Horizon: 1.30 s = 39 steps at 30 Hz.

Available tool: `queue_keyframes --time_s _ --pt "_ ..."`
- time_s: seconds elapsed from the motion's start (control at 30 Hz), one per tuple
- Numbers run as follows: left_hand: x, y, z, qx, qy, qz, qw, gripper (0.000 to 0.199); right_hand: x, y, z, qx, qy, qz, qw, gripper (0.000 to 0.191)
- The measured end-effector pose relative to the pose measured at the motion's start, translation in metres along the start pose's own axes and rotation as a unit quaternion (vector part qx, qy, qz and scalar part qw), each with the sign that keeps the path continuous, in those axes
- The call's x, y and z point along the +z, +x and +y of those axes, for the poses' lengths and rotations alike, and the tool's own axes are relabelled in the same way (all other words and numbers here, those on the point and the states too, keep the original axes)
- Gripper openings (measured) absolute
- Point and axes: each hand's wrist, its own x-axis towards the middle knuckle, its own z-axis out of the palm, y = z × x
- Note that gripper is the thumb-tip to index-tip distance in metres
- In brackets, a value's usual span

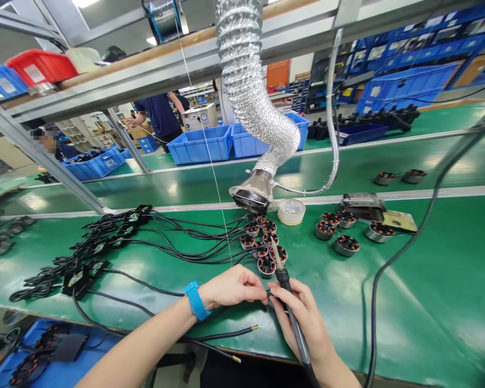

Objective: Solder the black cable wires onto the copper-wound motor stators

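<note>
1. A soldering iron [285,280] is held pen-fashion in the right hand [303,318], fingers closed round the black grip, tip angled up toward a cluster of small wound stators [264,245] on the green worktop [428,302].
2. The left hand [232,285] is pinched narrow on a thin black wire [269,295] just beside the right hand's fingers; what lies exactly between the fingertips cannot be told.
3. Risk: the iron's tip lies just over the nearest stators. A small slip is judged enough to touch a winding and scorch its enamel.
4. Risk: the left fingertips are held very near the iron's shaft. A burn is likely if the wire is pulled sideways.
5. Risk: loose black cables [165,242] with connector boards [81,277] are spread across the worktop to the left, and two bare-ended leads [242,328] overhang its near edge. A snag by the left forearm could drag the stators out of line.
6. Risk: a strand of solder wire [210,161] hangs down just in front of the work; it could be caught by the iron.
7. The fume duct [254,191] is set just behind the cluster; a lifted hand could knock it.
</note>
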Motion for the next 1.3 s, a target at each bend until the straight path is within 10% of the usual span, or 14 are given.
queue_keyframes --time_s 0.53,0.8,1.3 --pt "0.006 0.015 -0.011 0.028 -0.157 0.052 0.986 0.045 0.011 0.003 -0.02 0.071 -0.035 0.031 0.996 0.026" --pt "-0.004 0.004 0.011 0.034 0.043 0.076 0.996 0.035 0.01 0.007 -0.025 0.118 -0.049 0.079 0.989 0.027" --pt "-0.038 -0.007 0.007 0.076 0.302 0.248 0.917 0.031 -0.005 0.006 -0.017 0.125 -0.078 0.077 0.986 0.023"
